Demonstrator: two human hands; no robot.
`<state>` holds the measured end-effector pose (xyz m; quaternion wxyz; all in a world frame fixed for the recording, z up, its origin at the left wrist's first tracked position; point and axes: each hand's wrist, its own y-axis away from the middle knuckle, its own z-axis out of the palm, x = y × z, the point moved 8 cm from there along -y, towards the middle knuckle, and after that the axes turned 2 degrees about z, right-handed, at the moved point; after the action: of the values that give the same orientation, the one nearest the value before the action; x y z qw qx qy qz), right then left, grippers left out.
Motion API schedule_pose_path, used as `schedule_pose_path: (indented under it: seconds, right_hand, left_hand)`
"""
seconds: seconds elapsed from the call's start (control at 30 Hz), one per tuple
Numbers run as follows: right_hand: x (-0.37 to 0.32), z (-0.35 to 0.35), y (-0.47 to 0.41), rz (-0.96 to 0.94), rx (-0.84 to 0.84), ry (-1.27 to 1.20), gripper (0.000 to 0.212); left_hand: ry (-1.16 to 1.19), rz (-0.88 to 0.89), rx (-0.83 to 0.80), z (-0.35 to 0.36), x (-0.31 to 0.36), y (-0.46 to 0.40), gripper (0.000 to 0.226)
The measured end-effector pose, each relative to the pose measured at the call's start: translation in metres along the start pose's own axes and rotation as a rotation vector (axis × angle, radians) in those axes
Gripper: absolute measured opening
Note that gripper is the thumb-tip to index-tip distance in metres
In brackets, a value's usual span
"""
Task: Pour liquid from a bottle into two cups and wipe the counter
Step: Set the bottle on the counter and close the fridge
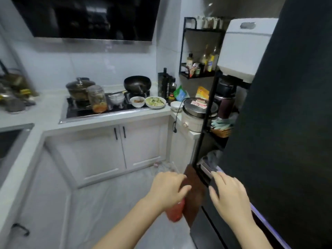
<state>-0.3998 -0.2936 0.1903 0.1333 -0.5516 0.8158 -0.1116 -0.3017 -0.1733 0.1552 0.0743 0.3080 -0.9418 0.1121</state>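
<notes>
A small home kitchen: a gas hob (100, 110) set in a white counter (45, 114) carries a lidded pot (80, 88) and a wok (137, 83) (bowls of food beside them), under a black range hood (86, 17), with white cabinets (111, 150) below and a condiment rack (199, 51).

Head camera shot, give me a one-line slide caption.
Left hand grips a dark bottle with a red label while the right hand rests flat on the black fridge door.

small kitchen, pale tiled walls (100, 65), black range hood (86, 17), white L-shaped counter (46, 112) with stove (100, 110), white cabinet doors (118, 148), light floor (107, 203), black wire shelf (201, 51), dark fridge (291, 123) at right
</notes>
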Motion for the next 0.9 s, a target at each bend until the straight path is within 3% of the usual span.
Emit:
schedule_pose_path:
  seconds: [0.23, 0.5, 0.9]
  right_hand:
    - [-0.142, 0.081, -0.001, -0.309, -0.298, -0.091, 0.023]
    - [-0.29, 0.133, 0.013, -0.598, -0.451, -0.185, 0.039]
    - [-0.482, 0.183, 0.036, -0.941, -0.555, -0.207, 0.042]
  left_hand:
    - [-0.011, -0.414, -0.163, 0.025, -0.122, 0.127, 0.049]
    - [0.066, -0.774, -0.206, 0.026, -0.213, 0.248, 0.047]
    - [0.083, -1.095, -0.1, -0.013, -0.315, 0.363, 0.04]
